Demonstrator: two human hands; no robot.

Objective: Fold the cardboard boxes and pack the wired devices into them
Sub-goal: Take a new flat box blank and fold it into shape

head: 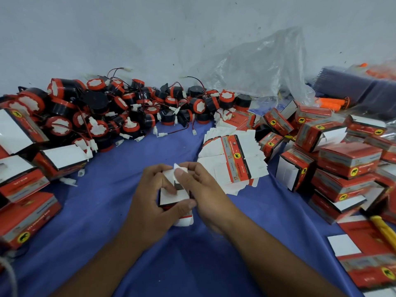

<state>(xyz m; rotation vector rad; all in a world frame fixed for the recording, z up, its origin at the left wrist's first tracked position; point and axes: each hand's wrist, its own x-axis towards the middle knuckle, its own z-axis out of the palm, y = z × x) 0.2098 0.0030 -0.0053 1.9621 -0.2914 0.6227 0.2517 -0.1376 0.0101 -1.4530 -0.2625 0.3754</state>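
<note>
A matt blue cloth (107, 211), softly creased, covers the worktop. Near centre the small box (168, 196) is thin cardboard, plain matt white on its inner flaps. Toward 3 o'clock the flat blanks (216, 155) and folded boxes (349, 159) show a smooth printed red outside (with a slight sheen). At 10 o'clock the wired devices (120, 106) are smooth black and red plastic. A crinkled clear plastic bag (267, 65) glints at 1 o'clock against a rough, scuffed wall (128, 35).

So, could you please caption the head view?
Left hand and right hand fold a box over blue cloth, wired devices piled behind.
</note>
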